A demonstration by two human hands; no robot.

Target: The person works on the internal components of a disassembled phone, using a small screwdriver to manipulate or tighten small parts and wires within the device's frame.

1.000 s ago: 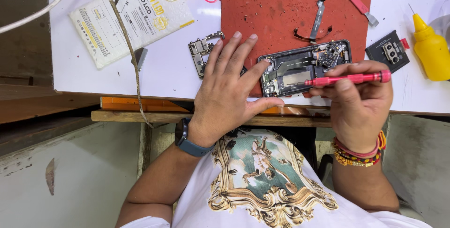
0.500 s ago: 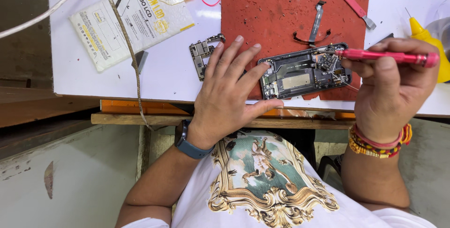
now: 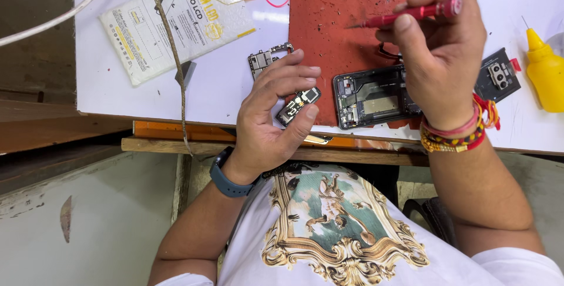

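Meanwhile left hand point(image 3: 271, 122) pinches a small circuit part point(image 3: 298, 105); right hand point(image 3: 440, 51) grips a red screwdriver point(image 3: 411, 14).

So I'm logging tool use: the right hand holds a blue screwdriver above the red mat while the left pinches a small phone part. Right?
Not quite. The screwdriver is red, not blue, as the head view shows. The right hand does hold it above the red mat, and the left hand pinches a small phone part.

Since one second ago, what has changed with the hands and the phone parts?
The left hand lifted off the opened phone and now pinches a small component. The right hand raised the red screwdriver away from the phone. The phone, red mat and yellow bottle stayed.
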